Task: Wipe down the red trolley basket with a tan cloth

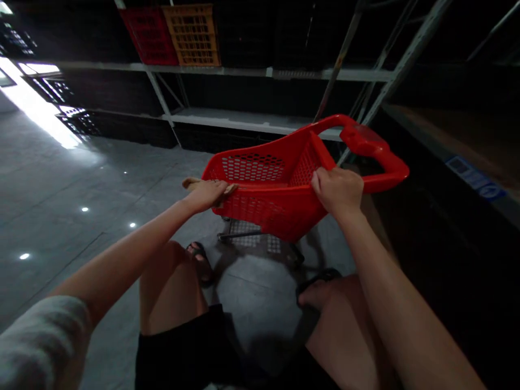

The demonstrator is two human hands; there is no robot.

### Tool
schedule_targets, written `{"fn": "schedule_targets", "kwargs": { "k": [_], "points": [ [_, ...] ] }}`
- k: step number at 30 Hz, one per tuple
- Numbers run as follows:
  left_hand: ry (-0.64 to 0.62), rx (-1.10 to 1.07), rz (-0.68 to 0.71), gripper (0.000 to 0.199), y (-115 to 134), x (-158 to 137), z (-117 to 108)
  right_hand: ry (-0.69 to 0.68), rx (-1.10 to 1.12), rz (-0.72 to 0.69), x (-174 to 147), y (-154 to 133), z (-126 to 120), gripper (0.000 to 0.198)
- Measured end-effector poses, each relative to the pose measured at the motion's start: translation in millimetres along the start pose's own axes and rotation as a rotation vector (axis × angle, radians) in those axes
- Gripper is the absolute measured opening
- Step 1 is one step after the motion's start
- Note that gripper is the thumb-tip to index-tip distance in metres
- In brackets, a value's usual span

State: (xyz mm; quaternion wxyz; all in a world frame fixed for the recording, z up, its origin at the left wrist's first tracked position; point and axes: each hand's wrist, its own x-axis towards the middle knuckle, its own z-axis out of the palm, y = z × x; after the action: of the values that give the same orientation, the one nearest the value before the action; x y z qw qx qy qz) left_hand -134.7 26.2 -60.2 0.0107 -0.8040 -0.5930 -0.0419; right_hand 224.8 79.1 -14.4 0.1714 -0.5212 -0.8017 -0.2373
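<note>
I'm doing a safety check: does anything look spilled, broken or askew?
Nothing stands out: the red cart stands upright, without visible damage; the bright spots on the floor look like light reflections, not spills.

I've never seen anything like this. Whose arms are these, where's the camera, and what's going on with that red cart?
There's no machine here: these are a person's own bare hands, seen from a camera worn on the head, looking forward and down. A red shopping cart stands on the grey floor. The right hand grips its rim near the handle; the left hand rests at the other end, on what looks like a tan cloth. Behind are metal shelves.
</note>
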Motion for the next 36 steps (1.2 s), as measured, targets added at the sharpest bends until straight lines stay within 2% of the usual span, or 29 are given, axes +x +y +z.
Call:
{"fn": "schedule_targets", "kwargs": {
  "k": [2, 5, 8, 11, 13, 15, 18, 23, 26, 28, 30, 36],
  "points": [
    [-0.030, 0.037, 0.053, 0.020, 29, 22, -1, 0.043, 0.068, 0.037, 2, 3, 5, 0.045],
    [-0.063, 0.055, 0.148, 0.022, 91, 65, -2, 0.099, 0.185, -0.009, 2, 11, 16, 0.042],
    [0.105, -0.131, 0.272, 0.028, 156, 107, -2, 0.216, 0.286, -0.022, -6, 18, 32, 0.038],
    [0.248, -0.298, 0.329, 0.034, 194, 130, -1, 0.315, 0.366, 0.070, -16, 23, 48, 0.038],
    [0.271, -0.327, 0.358, 0.038, 194, 131, 1, 0.313, 0.388, 0.110, -19, 28, 54, 0.040],
    [0.214, -0.250, 0.345, 0.044, 175, 120, 6, 0.277, 0.395, 0.117, -20, 34, 55, 0.042],
    [0.113, -0.105, 0.242, 0.046, 120, 90, 14, 0.218, 0.411, 0.130, -17, 42, 53, 0.044],
    [0.138, 0.029, 0.040, 0.041, 19, 25, 27, 0.246, 0.468, 0.273, -13, 47, 59, 0.048],
    [0.151, 0.029, -0.043, 0.035, -7, 6, 30, 0.276, 0.514, 0.351, -12, 52, 70, 0.054],
    [0.131, 0.009, -0.055, 0.032, 0, 11, 29, 0.262, 0.541, 0.343, -12, 56, 77, 0.055],
    [0.102, -0.001, -0.066, 0.033, 25, 30, 25, 0.241, 0.561, 0.321, -11, 59, 82, 0.053],
    [0.164, -0.078, 0.003, 0.031, 149, 125, 20, 0.232, 0.587, 0.341, -11, 59, 85, 0.052]
  ]
}}
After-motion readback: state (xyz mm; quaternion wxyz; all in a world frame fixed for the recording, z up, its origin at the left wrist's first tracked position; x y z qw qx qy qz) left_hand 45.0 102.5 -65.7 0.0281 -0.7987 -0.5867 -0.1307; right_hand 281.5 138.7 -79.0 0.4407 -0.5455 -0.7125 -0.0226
